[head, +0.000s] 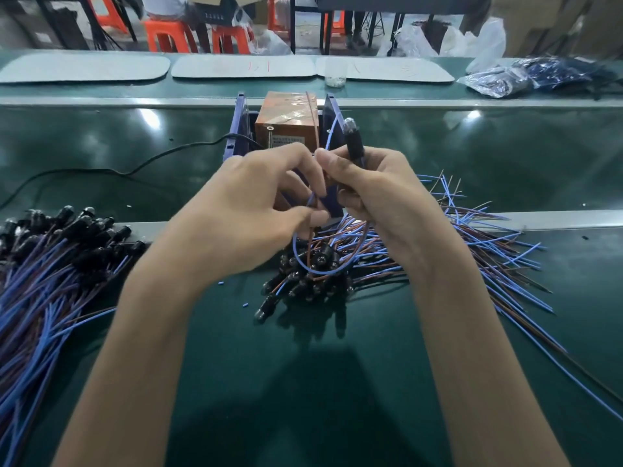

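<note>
**Q:** Head view: where is the workpiece, and how is it held?

**A:** The black-barrelled indicator lamp is clear of the green workbench, above its middle, with the lens end up. The right hand has its fingers curled round the barrel. The left hand pinches the blue lead and the brown lead between thumb and fingertips, just beside the right thumb.

**Q:** How should the step be carried out?

**A:** The step appears to be dressing the two leads so that their free ends can go to the orange taped box, which stands just behind the hands.
1. Hold the barrel steady.
2. Run the pinch along both leads together so that they lie parallel.
3. Lift the slack. The blue loop hangs down to the loose pile of lamps at mid-bench and could snag there.

**Q:** What else is on the bench?

**A:** A bundle of wired lamps lies along the left edge.
</note>
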Demonstrator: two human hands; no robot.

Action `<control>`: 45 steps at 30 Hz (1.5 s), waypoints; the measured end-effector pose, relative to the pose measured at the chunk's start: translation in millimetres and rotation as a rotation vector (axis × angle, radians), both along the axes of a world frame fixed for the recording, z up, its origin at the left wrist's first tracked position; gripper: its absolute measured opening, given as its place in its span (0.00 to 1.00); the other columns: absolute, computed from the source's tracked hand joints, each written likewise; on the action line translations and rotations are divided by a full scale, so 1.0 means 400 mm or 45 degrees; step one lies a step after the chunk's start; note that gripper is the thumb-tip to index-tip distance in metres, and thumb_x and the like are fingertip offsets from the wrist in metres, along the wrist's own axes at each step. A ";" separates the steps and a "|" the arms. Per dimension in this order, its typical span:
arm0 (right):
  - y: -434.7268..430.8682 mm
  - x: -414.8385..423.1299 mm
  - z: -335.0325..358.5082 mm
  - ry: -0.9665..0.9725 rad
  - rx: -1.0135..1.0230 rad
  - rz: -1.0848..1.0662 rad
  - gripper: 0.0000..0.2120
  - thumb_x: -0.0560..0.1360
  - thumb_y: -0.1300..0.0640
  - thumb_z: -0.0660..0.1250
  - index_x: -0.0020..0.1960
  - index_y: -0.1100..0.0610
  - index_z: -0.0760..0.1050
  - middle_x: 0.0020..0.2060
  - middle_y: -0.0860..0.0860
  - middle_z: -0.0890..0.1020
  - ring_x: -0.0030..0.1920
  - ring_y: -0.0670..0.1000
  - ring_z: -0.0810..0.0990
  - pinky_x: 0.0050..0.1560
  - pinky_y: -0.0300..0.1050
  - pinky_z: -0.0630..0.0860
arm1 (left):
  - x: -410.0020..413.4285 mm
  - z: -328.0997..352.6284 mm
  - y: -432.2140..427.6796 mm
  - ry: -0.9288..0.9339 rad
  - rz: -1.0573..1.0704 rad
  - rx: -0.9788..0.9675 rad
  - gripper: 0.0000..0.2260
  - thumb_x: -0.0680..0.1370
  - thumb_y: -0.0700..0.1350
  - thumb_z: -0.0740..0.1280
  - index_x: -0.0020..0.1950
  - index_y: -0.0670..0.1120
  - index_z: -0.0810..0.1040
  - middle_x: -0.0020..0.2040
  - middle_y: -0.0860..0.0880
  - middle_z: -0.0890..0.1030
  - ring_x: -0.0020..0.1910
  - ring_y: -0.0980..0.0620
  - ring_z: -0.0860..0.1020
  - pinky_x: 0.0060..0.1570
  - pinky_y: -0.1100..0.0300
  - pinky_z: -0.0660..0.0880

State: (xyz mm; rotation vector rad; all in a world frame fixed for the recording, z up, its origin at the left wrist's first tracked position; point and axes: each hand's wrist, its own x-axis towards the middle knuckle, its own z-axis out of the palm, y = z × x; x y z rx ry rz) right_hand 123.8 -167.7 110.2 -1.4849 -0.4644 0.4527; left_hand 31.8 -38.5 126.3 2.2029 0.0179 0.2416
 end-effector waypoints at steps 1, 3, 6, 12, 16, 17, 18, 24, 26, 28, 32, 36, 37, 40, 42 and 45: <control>0.000 0.003 -0.002 -0.002 0.003 -0.014 0.06 0.76 0.56 0.69 0.40 0.55 0.78 0.28 0.46 0.77 0.22 0.40 0.65 0.22 0.29 0.61 | 0.001 -0.001 0.000 -0.027 0.029 -0.010 0.11 0.72 0.40 0.74 0.43 0.51 0.74 0.37 0.52 0.83 0.34 0.53 0.83 0.38 0.63 0.78; -0.002 0.006 -0.002 -0.004 0.023 -0.020 0.05 0.75 0.56 0.70 0.41 0.55 0.77 0.29 0.47 0.79 0.23 0.41 0.64 0.23 0.30 0.60 | 0.005 -0.002 0.002 -0.063 0.094 -0.040 0.12 0.71 0.40 0.75 0.43 0.51 0.73 0.38 0.54 0.83 0.32 0.54 0.83 0.33 0.70 0.74; -0.003 0.003 0.002 -0.008 0.056 0.002 0.05 0.74 0.58 0.70 0.42 0.55 0.76 0.29 0.47 0.79 0.23 0.41 0.64 0.22 0.31 0.60 | 0.007 -0.003 0.004 -0.074 0.151 -0.144 0.11 0.73 0.39 0.73 0.43 0.49 0.71 0.37 0.54 0.84 0.32 0.52 0.84 0.34 0.65 0.79; -0.001 0.002 0.000 -0.049 -0.019 0.025 0.03 0.75 0.57 0.70 0.45 0.56 0.77 0.28 0.45 0.77 0.22 0.40 0.65 0.23 0.29 0.60 | 0.015 -0.003 0.016 -0.127 0.214 -0.225 0.08 0.80 0.37 0.64 0.50 0.51 0.70 0.38 0.52 0.85 0.31 0.48 0.83 0.35 0.63 0.78; 0.001 0.005 -0.002 -0.049 -0.036 0.016 0.02 0.76 0.59 0.68 0.47 0.56 0.79 0.28 0.46 0.76 0.22 0.41 0.63 0.22 0.29 0.59 | 0.017 -0.007 0.022 -0.140 0.242 -0.196 0.11 0.81 0.38 0.62 0.59 0.52 0.69 0.39 0.54 0.85 0.29 0.51 0.82 0.36 0.63 0.78; 0.002 0.005 -0.003 -0.048 -0.032 0.022 0.03 0.76 0.60 0.67 0.47 0.56 0.80 0.28 0.47 0.75 0.22 0.41 0.63 0.22 0.29 0.59 | 0.018 -0.009 0.023 -0.141 0.240 -0.168 0.12 0.81 0.38 0.61 0.60 0.53 0.69 0.39 0.55 0.85 0.28 0.52 0.81 0.37 0.62 0.77; 0.004 0.005 -0.003 -0.040 -0.023 0.027 0.05 0.77 0.61 0.66 0.48 0.57 0.80 0.27 0.47 0.74 0.21 0.41 0.62 0.21 0.30 0.58 | 0.018 -0.011 0.024 -0.142 0.238 -0.141 0.13 0.81 0.38 0.61 0.60 0.54 0.70 0.39 0.56 0.85 0.27 0.53 0.79 0.39 0.61 0.77; 0.008 0.006 -0.002 -0.001 -0.009 0.002 0.08 0.79 0.61 0.62 0.52 0.53 0.78 0.22 0.45 0.70 0.20 0.41 0.60 0.20 0.30 0.57 | 0.018 -0.010 0.025 -0.153 0.267 -0.063 0.20 0.81 0.37 0.59 0.49 0.65 0.72 0.36 0.58 0.83 0.23 0.55 0.75 0.37 0.60 0.73; 0.007 0.006 -0.003 -0.007 -0.004 0.001 0.08 0.79 0.61 0.62 0.52 0.52 0.78 0.21 0.45 0.68 0.19 0.42 0.60 0.21 0.30 0.57 | 0.018 -0.013 0.030 -0.156 0.291 -0.073 0.19 0.81 0.36 0.59 0.49 0.64 0.73 0.35 0.58 0.83 0.23 0.55 0.74 0.38 0.58 0.74; 0.007 0.005 -0.003 -0.024 -0.004 0.007 0.09 0.80 0.61 0.61 0.54 0.50 0.78 0.21 0.44 0.67 0.20 0.42 0.60 0.21 0.30 0.56 | 0.018 -0.016 0.036 -0.158 0.316 -0.083 0.19 0.80 0.36 0.59 0.49 0.63 0.75 0.34 0.57 0.83 0.23 0.56 0.74 0.40 0.57 0.76; 0.007 0.006 -0.003 -0.029 -0.009 -0.022 0.12 0.80 0.61 0.61 0.60 0.53 0.78 0.21 0.45 0.65 0.21 0.42 0.60 0.21 0.30 0.57 | 0.018 -0.021 0.048 -0.166 0.377 -0.124 0.16 0.80 0.38 0.62 0.48 0.62 0.77 0.34 0.56 0.83 0.26 0.56 0.78 0.44 0.56 0.79; 0.006 0.005 -0.004 -0.024 -0.002 -0.047 0.10 0.80 0.61 0.61 0.56 0.56 0.79 0.20 0.43 0.63 0.20 0.42 0.61 0.21 0.30 0.56 | 0.018 -0.024 0.058 -0.168 0.405 -0.095 0.12 0.80 0.40 0.64 0.48 0.59 0.78 0.34 0.57 0.83 0.28 0.57 0.80 0.43 0.59 0.77; 0.006 0.006 -0.005 -0.029 -0.001 -0.048 0.09 0.80 0.61 0.61 0.56 0.57 0.79 0.20 0.43 0.63 0.20 0.42 0.61 0.21 0.30 0.56 | 0.019 -0.025 0.059 -0.160 0.405 -0.081 0.12 0.80 0.41 0.64 0.47 0.59 0.78 0.34 0.57 0.83 0.28 0.58 0.79 0.43 0.60 0.77; 0.006 0.007 -0.003 -0.029 -0.010 -0.049 0.10 0.81 0.61 0.59 0.56 0.59 0.79 0.20 0.44 0.64 0.21 0.42 0.59 0.21 0.31 0.56 | 0.019 -0.028 0.057 -0.127 0.393 -0.030 0.11 0.80 0.43 0.65 0.46 0.60 0.78 0.35 0.59 0.83 0.30 0.58 0.78 0.43 0.62 0.76; 0.007 0.009 -0.001 -0.020 -0.016 -0.055 0.11 0.82 0.61 0.58 0.57 0.60 0.78 0.20 0.45 0.65 0.21 0.42 0.59 0.21 0.32 0.56 | 0.021 -0.029 0.058 -0.116 0.388 0.004 0.09 0.80 0.44 0.65 0.47 0.60 0.79 0.35 0.61 0.83 0.33 0.58 0.78 0.39 0.71 0.73; 0.005 0.009 0.002 0.006 0.004 -0.053 0.12 0.82 0.61 0.57 0.59 0.62 0.77 0.21 0.47 0.68 0.20 0.41 0.62 0.21 0.31 0.56 | 0.023 -0.031 0.061 -0.106 0.393 0.011 0.07 0.80 0.45 0.65 0.50 0.57 0.80 0.35 0.61 0.83 0.34 0.58 0.78 0.34 0.76 0.69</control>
